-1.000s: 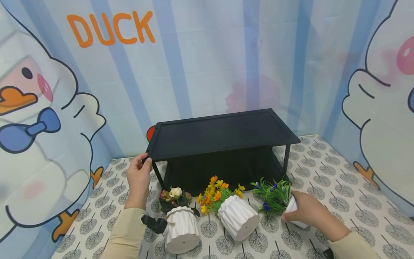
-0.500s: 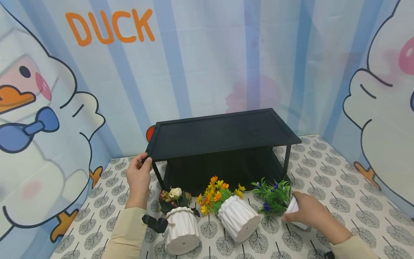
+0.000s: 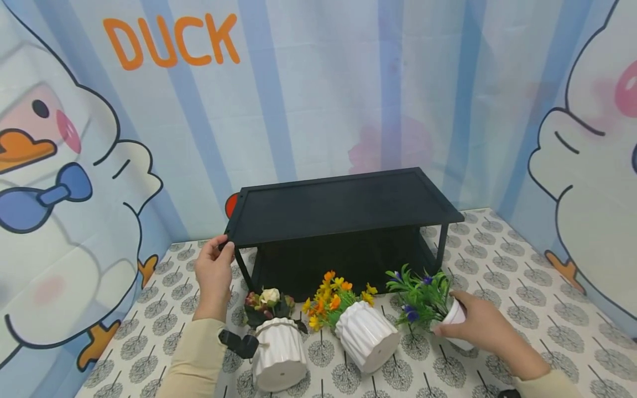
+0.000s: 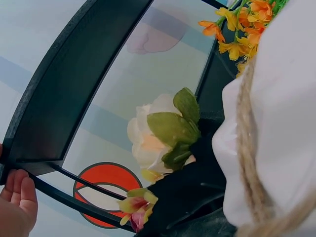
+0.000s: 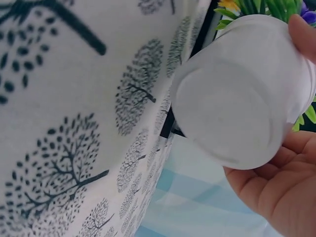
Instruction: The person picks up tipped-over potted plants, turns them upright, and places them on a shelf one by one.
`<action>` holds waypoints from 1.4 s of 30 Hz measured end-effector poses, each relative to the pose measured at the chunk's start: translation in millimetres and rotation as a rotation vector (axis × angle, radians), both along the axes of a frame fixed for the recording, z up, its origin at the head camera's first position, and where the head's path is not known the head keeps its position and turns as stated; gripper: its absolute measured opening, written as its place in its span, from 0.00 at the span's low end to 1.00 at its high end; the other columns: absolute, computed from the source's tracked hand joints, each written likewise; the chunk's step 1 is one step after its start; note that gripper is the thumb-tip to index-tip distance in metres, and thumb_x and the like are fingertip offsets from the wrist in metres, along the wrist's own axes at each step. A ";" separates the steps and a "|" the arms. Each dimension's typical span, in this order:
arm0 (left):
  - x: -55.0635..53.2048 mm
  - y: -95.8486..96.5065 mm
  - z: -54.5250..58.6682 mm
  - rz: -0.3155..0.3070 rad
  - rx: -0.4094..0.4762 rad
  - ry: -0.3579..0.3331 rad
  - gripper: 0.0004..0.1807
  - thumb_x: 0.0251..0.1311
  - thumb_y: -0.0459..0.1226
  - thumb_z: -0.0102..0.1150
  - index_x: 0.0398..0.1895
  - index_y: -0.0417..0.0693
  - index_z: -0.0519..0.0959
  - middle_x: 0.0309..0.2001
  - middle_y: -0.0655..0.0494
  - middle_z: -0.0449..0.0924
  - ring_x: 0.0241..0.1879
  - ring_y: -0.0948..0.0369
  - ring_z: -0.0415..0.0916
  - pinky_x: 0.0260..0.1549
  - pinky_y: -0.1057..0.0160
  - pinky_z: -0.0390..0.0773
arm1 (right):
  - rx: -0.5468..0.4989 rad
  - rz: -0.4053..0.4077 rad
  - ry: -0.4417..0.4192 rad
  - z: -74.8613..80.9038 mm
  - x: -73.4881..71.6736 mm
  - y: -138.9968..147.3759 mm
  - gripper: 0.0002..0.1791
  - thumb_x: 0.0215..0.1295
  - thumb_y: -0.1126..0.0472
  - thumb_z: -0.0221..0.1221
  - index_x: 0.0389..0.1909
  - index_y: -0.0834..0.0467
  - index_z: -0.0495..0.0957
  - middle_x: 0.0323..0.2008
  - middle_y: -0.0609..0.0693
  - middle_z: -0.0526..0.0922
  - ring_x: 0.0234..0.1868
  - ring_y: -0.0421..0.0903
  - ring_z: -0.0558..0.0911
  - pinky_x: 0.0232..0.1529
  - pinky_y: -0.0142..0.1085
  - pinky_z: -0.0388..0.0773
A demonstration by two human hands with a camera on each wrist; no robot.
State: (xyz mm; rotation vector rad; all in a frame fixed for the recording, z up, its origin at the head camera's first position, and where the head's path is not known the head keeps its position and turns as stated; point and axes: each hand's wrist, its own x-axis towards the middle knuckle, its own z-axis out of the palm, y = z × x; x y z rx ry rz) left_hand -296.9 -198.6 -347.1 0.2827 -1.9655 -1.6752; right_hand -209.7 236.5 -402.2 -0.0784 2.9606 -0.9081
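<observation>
My left hand point(image 3: 214, 273) pinches the front left corner of a black two-tier shelf point(image 3: 343, 207) between thumb and fingers; in the left wrist view the fingers point(image 4: 22, 192) curl under the top board's edge. My right hand point(image 3: 485, 326) grips a small white pot point(image 3: 455, 320) holding green leaves and purple flowers point(image 3: 420, 296). The right wrist view shows the round base of this pot point(image 5: 227, 118), tilted, with the thumb on one side and fingers on the other. The pot leans leftward in front of the shelf's right leg.
Two ribbed white pots stand in front of the shelf: one with cream and reddish flowers point(image 3: 280, 354) and twine, one with yellow-orange flowers point(image 3: 367, 336), tilted. A tree-patterned cloth point(image 3: 562, 309) covers the table. A duck-printed curtain point(image 3: 318, 99) hangs behind.
The pot in my right hand has turned and come slightly more upright, its leaves rising a little. My left hand and the shelf have stayed in place.
</observation>
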 end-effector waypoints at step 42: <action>-0.1 0.5 -2.1 0.014 0.025 -0.006 0.15 0.66 0.38 0.50 0.54 0.44 0.74 0.36 0.57 0.66 0.38 0.65 0.70 0.42 0.64 0.72 | -0.470 -0.038 -0.097 -28.7 -1.0 5.1 0.50 0.51 0.58 0.66 0.66 0.74 0.46 0.65 0.75 0.51 0.58 0.68 0.64 0.57 0.58 0.64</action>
